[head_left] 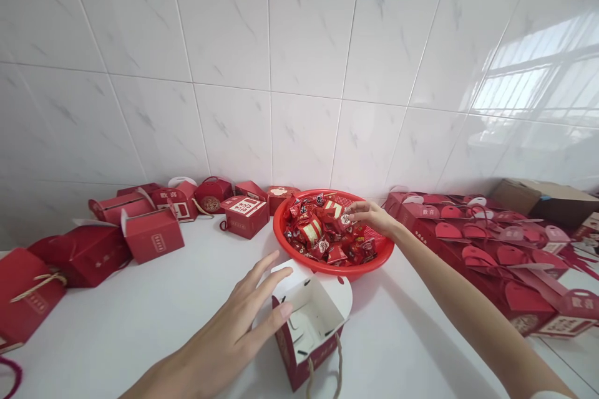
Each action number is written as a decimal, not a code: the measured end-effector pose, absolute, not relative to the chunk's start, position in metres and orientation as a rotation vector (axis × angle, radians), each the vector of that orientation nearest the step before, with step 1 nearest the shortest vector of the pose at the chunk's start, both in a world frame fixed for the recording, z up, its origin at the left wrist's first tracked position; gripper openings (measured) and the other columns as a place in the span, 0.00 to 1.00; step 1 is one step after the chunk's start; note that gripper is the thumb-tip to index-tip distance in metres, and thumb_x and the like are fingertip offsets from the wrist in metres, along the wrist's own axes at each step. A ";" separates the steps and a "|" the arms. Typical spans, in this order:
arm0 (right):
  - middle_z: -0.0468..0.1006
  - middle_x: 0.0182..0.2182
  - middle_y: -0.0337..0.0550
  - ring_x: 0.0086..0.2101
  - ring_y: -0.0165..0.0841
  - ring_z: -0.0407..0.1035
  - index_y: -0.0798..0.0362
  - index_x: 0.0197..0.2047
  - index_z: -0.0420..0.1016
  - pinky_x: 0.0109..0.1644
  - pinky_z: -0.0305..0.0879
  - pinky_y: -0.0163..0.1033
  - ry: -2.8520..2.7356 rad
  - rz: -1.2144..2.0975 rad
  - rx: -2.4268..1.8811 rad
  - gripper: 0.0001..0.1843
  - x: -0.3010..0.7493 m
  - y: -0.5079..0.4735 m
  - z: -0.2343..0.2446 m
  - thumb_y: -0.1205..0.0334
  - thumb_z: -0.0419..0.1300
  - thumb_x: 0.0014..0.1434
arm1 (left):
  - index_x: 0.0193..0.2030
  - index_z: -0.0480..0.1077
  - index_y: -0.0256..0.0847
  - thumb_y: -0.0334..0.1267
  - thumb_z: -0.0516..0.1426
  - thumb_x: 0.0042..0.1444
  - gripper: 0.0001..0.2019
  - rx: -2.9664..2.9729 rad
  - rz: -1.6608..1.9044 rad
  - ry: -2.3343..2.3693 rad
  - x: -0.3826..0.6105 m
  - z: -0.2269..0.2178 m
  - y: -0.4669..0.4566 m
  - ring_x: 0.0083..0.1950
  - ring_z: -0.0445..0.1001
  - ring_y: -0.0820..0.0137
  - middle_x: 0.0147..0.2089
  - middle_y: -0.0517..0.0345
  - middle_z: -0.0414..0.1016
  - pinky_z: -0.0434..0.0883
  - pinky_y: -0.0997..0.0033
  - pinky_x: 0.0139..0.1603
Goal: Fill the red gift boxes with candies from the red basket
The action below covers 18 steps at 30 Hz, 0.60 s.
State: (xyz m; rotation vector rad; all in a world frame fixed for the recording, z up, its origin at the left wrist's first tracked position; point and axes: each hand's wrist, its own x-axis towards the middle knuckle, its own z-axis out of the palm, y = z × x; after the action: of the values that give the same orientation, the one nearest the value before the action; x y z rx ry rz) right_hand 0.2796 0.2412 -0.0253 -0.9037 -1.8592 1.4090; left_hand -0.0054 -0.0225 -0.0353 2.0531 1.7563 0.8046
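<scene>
- White tiled wall (304, 62) spans the frame top; white table (196, 312) below carries everything.
- Far left edge: red box (29, 299), string tied at its right side. Lower left corner: dark pink loop (14, 374), cut by the frame.
- Left, middle height: group of red gift boxes (96, 252) set close together; some show raised flaps.
- Left of center: red box with a cream label (248, 218) on top, just beside the basket.
- Lower center-left: left hand (238, 318), open, fingers apart, thumb over the left edge of the open box. Contact there: can't tell.
- Lower center: open box (311, 324), dark red outside, white inside, flaps up, rope handle hanging at the near side. Sits right in front of the basket.
- Center: red plastic basket (360, 269), mesh sides, filled with red-wrapped candies (322, 243), some with cream or gold parts.
- Center-right: right hand (377, 218) reaches over the basket's right side, fingers half bent, tips at a candy with a white round patch (345, 219). Gripping or only touching: can't tell.
- Right: rows of red handled boxes (496, 262), packed tight.
- Far right, behind the rows: brown cardboard box (566, 206), partly hidden.
- Upper right: window reflection (524, 75) on the tiles.
</scene>
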 end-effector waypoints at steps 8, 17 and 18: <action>0.77 0.30 0.36 0.31 0.30 0.73 0.50 0.38 0.77 0.37 0.70 0.38 -1.612 1.637 -0.657 0.19 0.265 0.210 -0.011 0.55 0.76 0.44 | 0.72 0.57 0.63 0.55 0.49 0.69 0.26 2.113 0.649 1.673 -0.018 -0.036 -0.018 0.76 0.51 0.49 0.79 0.64 0.42 0.67 0.45 0.67; 0.81 0.32 0.39 0.31 0.30 0.72 0.52 0.30 0.76 0.38 0.68 0.37 -1.535 1.356 -0.804 0.18 0.257 0.210 -0.016 0.51 0.75 0.44 | 0.70 0.61 0.61 0.55 0.49 0.69 0.24 2.071 0.714 1.684 -0.009 -0.031 -0.021 0.76 0.54 0.50 0.79 0.63 0.47 0.68 0.45 0.66; 0.80 0.31 0.38 0.30 0.30 0.71 0.52 0.30 0.75 0.37 0.68 0.37 -1.488 1.355 -0.788 0.19 0.257 0.207 -0.014 0.51 0.75 0.43 | 0.70 0.62 0.61 0.55 0.49 0.69 0.24 2.070 0.750 1.687 -0.008 -0.030 -0.021 0.75 0.55 0.50 0.78 0.63 0.48 0.68 0.46 0.66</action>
State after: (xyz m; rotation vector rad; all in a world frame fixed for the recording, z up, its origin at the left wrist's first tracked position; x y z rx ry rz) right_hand 0.2567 0.2070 -0.0136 -0.7885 -1.4877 1.3551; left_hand -0.0084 -0.0206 -0.0300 2.0704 1.6868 0.7504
